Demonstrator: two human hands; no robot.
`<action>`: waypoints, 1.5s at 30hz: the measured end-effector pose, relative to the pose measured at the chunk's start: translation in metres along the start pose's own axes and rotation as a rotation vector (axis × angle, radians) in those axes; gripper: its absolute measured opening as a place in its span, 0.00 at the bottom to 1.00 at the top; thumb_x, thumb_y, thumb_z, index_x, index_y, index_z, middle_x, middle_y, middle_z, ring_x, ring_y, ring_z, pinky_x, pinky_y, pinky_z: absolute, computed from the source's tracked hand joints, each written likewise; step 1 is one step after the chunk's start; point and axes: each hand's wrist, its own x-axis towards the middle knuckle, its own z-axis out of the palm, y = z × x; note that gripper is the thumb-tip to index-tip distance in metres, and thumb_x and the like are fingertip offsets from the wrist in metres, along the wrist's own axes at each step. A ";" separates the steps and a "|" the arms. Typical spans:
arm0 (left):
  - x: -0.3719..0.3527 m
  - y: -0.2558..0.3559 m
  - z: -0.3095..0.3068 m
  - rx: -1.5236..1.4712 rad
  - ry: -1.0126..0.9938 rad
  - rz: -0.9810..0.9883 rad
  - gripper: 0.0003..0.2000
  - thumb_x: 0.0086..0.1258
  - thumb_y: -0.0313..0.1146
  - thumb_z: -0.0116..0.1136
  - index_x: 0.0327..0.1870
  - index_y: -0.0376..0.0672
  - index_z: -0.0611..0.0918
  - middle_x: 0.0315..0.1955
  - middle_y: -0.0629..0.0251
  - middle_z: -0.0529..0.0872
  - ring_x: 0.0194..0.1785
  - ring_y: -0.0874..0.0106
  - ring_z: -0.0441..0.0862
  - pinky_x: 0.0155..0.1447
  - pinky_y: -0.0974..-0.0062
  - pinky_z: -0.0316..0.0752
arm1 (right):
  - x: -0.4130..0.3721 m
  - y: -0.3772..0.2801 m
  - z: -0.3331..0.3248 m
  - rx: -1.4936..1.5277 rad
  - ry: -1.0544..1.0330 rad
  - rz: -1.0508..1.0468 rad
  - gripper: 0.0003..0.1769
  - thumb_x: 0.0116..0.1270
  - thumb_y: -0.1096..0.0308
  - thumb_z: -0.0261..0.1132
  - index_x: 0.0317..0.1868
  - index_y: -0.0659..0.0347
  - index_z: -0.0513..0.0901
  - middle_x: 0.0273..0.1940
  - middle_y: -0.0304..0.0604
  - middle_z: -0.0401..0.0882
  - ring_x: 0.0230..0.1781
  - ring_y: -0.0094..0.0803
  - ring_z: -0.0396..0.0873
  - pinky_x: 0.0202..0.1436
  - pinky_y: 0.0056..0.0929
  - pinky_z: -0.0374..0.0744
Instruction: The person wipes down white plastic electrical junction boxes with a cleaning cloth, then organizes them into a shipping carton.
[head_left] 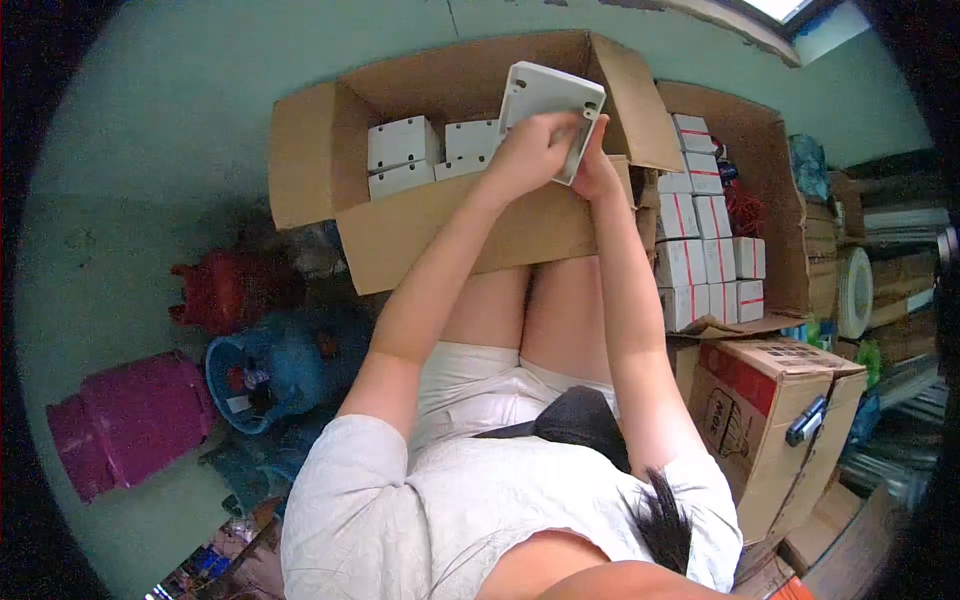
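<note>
- The green floor (150, 150) is the biggest thing. Everything sits on it, and the person sits low among the boxes.
- A big open cardboard box (440, 225) rests right against the person's knees. It looks close enough to reach into without leaning. Its flaps are folded out, so the inside shows.
- A second carton (790, 200) stands just beside it on the right, open too.
- A brown printed carton (760, 400) is near the person's right side. A small blue-grey tool (806, 420) hangs at its edge. What the tool is cannot be told.
- Three round tanks lie to the left, well apart from the hands: a red tank (225, 290), a blue tank (270, 365) and a pink tank (130, 420).
- Red-striped white boxes (700, 250) fill the second carton in neat rows, likely so that more fit.
- Plain small white boxes (405, 142) sit side by side at the back of the big box. That leaves room at the front.
- The flat white plastic piece (545, 100) is up in the air over the big box, tilted.
- The left hand (535, 150) is closed around its lower edge, with the fingers wrapped over it.
- The right hand (597, 170) grips the same lower edge from the other side. Two hands likely keep the piece steady.
</note>
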 end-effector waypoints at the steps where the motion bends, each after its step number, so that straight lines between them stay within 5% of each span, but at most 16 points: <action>1: -0.009 0.008 -0.008 0.222 -0.215 -0.079 0.13 0.71 0.33 0.55 0.51 0.37 0.83 0.41 0.53 0.88 0.44 0.66 0.85 0.49 0.69 0.77 | 0.006 0.002 -0.005 0.062 -0.051 -0.022 0.56 0.55 0.19 0.40 0.71 0.56 0.62 0.65 0.49 0.70 0.66 0.42 0.69 0.66 0.46 0.72; 2: -0.014 0.014 -0.013 0.445 -0.430 -0.160 0.13 0.71 0.32 0.54 0.51 0.38 0.83 0.41 0.54 0.88 0.45 0.67 0.85 0.50 0.69 0.77 | 0.010 0.006 -0.011 0.124 -0.103 -0.042 0.56 0.55 0.19 0.41 0.71 0.56 0.63 0.65 0.49 0.70 0.66 0.42 0.69 0.66 0.46 0.71; 5: -0.008 0.017 -0.019 0.485 -0.467 -0.219 0.13 0.71 0.31 0.55 0.53 0.44 0.83 0.42 0.60 0.88 0.44 0.69 0.84 0.50 0.70 0.77 | 0.008 0.005 -0.003 0.054 -0.069 -0.001 0.57 0.54 0.19 0.40 0.71 0.56 0.63 0.65 0.48 0.70 0.66 0.42 0.69 0.67 0.46 0.71; 9: 0.012 0.019 -0.015 -0.014 -0.077 -0.188 0.15 0.69 0.30 0.54 0.55 0.40 0.82 0.43 0.59 0.88 0.46 0.73 0.82 0.51 0.73 0.76 | 0.002 -0.001 0.004 -0.008 0.008 0.007 0.57 0.54 0.19 0.41 0.71 0.56 0.63 0.65 0.48 0.70 0.66 0.42 0.70 0.67 0.46 0.71; 12: 0.005 0.020 -0.004 -0.134 -0.083 -0.199 0.16 0.69 0.29 0.54 0.56 0.39 0.81 0.46 0.57 0.87 0.48 0.71 0.83 0.54 0.73 0.75 | 0.002 0.002 -0.003 -0.037 -0.022 0.066 0.57 0.54 0.19 0.41 0.71 0.56 0.62 0.65 0.48 0.70 0.65 0.41 0.71 0.66 0.45 0.72; 18: -0.019 0.027 -0.014 0.141 -0.319 -0.300 0.18 0.67 0.28 0.54 0.59 0.45 0.80 0.48 0.53 0.85 0.53 0.63 0.83 0.57 0.70 0.75 | -0.002 0.005 0.002 -0.016 -0.028 -0.107 0.60 0.52 0.16 0.39 0.71 0.56 0.61 0.65 0.49 0.69 0.65 0.43 0.70 0.65 0.42 0.73; 24: -0.016 0.021 -0.001 -0.077 0.034 -0.109 0.18 0.66 0.29 0.59 0.58 0.45 0.78 0.50 0.55 0.84 0.51 0.64 0.82 0.52 0.69 0.75 | -0.009 -0.009 0.020 0.062 0.020 -0.071 0.56 0.55 0.18 0.41 0.70 0.56 0.63 0.64 0.46 0.70 0.64 0.40 0.71 0.66 0.42 0.72; 26: -0.014 0.023 0.006 -0.014 0.345 -0.074 0.19 0.64 0.32 0.61 0.55 0.39 0.75 0.44 0.48 0.85 0.48 0.52 0.83 0.51 0.61 0.76 | -0.001 -0.001 0.007 0.033 -0.007 -0.032 0.55 0.56 0.18 0.39 0.70 0.54 0.63 0.65 0.46 0.70 0.65 0.40 0.70 0.66 0.43 0.72; 30: -0.016 0.014 0.012 -0.008 0.329 -0.115 0.19 0.63 0.35 0.63 0.54 0.38 0.77 0.43 0.46 0.84 0.48 0.50 0.82 0.51 0.61 0.76 | -0.012 -0.008 0.022 0.007 0.067 -0.015 0.53 0.58 0.19 0.37 0.71 0.52 0.63 0.65 0.46 0.70 0.65 0.41 0.70 0.66 0.46 0.73; 32: -0.021 0.019 0.012 0.041 0.170 -0.224 0.21 0.64 0.40 0.64 0.51 0.35 0.80 0.45 0.46 0.85 0.49 0.60 0.84 0.52 0.66 0.76 | -0.018 -0.014 0.028 0.018 0.105 0.013 0.53 0.59 0.20 0.38 0.70 0.53 0.64 0.65 0.46 0.71 0.65 0.41 0.71 0.66 0.46 0.73; 34: -0.022 0.003 0.015 0.035 0.173 -0.176 0.21 0.63 0.42 0.64 0.50 0.34 0.81 0.43 0.46 0.85 0.48 0.58 0.85 0.51 0.65 0.77 | -0.017 -0.015 0.027 0.029 0.145 0.038 0.52 0.60 0.21 0.39 0.70 0.54 0.64 0.64 0.46 0.71 0.64 0.41 0.71 0.66 0.46 0.73; 40: -0.023 0.020 -0.003 0.146 0.043 -0.103 0.24 0.59 0.47 0.66 0.49 0.35 0.82 0.41 0.46 0.86 0.46 0.53 0.84 0.49 0.62 0.77 | 0.001 0.007 -0.002 -0.238 -0.073 -0.077 0.54 0.57 0.20 0.42 0.69 0.57 0.64 0.64 0.43 0.71 0.63 0.41 0.71 0.67 0.46 0.71; 45: -0.017 0.024 -0.024 0.376 -0.044 -0.042 0.24 0.56 0.45 0.67 0.50 0.38 0.81 0.43 0.49 0.85 0.46 0.50 0.83 0.48 0.58 0.78 | -0.008 -0.008 0.011 0.104 -0.147 0.029 0.60 0.52 0.15 0.37 0.68 0.59 0.67 0.61 0.45 0.74 0.63 0.41 0.72 0.67 0.48 0.69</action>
